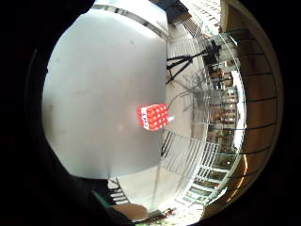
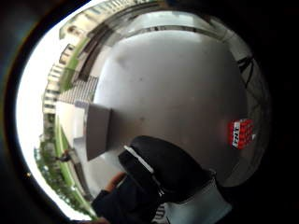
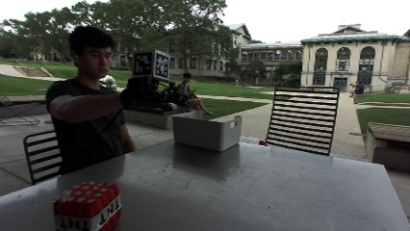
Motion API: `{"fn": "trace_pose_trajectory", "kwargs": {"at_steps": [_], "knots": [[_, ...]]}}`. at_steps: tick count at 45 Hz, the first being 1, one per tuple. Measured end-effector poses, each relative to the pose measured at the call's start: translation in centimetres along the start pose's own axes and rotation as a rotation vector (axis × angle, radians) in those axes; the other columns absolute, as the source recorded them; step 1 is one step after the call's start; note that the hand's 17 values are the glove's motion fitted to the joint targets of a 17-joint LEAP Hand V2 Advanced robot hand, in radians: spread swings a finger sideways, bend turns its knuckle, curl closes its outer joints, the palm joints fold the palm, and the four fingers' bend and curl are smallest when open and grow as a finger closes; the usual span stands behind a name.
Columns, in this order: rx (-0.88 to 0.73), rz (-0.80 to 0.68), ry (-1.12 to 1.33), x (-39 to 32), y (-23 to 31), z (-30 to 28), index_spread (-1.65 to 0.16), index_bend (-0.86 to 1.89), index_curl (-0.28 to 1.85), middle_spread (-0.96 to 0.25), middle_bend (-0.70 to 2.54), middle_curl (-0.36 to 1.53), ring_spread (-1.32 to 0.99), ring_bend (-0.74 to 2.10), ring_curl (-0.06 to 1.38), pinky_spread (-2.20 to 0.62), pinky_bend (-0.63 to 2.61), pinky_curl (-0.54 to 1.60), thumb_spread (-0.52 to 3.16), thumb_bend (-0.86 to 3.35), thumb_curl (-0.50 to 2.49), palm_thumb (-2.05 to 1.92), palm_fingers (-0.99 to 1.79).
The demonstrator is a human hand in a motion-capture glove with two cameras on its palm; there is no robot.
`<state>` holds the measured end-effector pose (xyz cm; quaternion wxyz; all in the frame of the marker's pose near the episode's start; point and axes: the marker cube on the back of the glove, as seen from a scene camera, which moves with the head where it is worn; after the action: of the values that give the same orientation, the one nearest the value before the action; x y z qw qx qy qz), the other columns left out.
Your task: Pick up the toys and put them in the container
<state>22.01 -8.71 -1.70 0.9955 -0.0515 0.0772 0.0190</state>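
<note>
A red TNT block toy [image 3: 88,207] stands on the grey table [image 3: 256,183] near its front corner; the palm views show the TNT block [image 1: 154,116] [image 2: 240,133] near the table's edge. At the table's far edge sits the white container [image 3: 206,131] [image 2: 96,131]. My gloved right hand [image 3: 148,94] [image 2: 159,179] is raised well above the table, short of the container and to its left, far from the block. Whether it holds anything is hidden. A small red thing [image 3: 262,143] lies beside the container.
A black slatted chair [image 3: 303,119] stands behind the table's far side, and another chair [image 3: 44,154] stands beside the person. A tripod [image 1: 188,60] is on the pavement beyond the table.
</note>
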Motion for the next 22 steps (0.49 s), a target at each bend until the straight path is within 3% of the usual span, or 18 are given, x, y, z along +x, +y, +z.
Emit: {"fn": "trace_pose_trajectory", "kwargs": {"at_steps": [22], "knots": [[-0.096,0.276,-0.141,21.1,5.3,15.9,-0.33,0.12,0.24,-0.08,0.17,0.44,-0.15,0.14,0.20,0.01,0.72,0.30,0.96,-0.10,0.16,-0.13,-0.14]]}}
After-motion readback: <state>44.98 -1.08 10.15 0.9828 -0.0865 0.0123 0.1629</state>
